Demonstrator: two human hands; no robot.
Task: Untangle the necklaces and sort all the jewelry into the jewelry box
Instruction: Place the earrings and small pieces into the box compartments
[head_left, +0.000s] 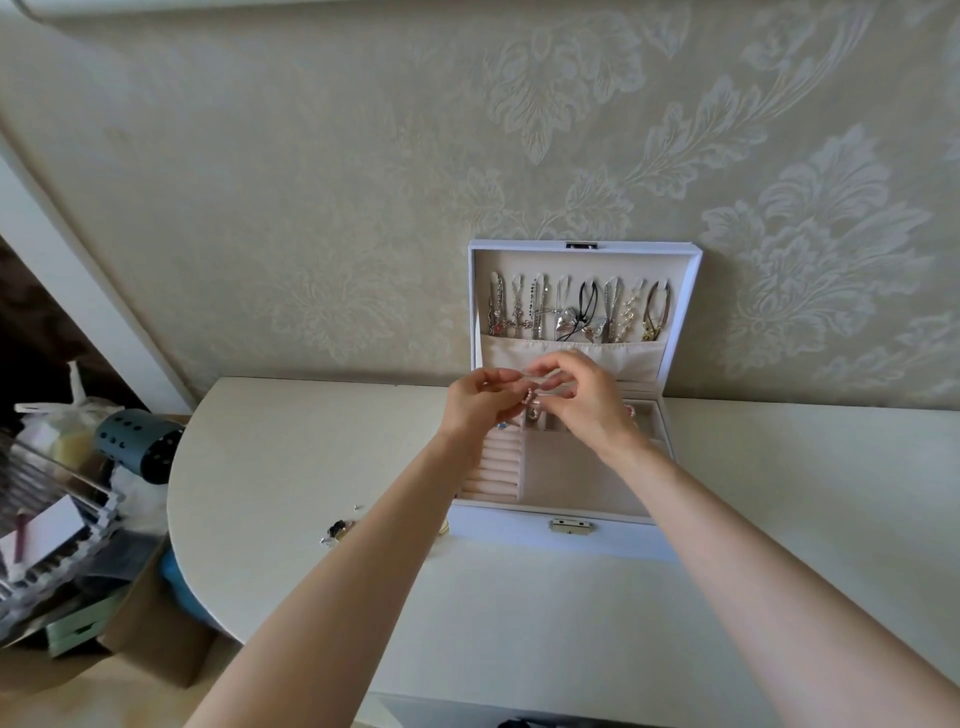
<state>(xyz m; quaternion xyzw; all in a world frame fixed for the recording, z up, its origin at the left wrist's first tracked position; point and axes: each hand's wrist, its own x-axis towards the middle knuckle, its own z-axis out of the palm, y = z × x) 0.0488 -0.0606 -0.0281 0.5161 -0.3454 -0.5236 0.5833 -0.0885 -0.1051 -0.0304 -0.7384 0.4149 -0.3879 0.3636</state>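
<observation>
No legible text, label or number on any surface.

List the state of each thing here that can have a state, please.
Box: open, lid upright against the wall.
Necklaces: hanging in the lid, side by side.
Left hand: pinches a small piece over the box.
Right hand: pinches the same piece.
Loose pieces: lying on the table, left of the box.
Latch: undone.

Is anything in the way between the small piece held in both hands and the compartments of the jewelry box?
Nothing visible. The left hand and right hand both pinch the small piece right above the jewelry box, whose lid stands open against the wall. The hands hide some rear compartments.
</observation>
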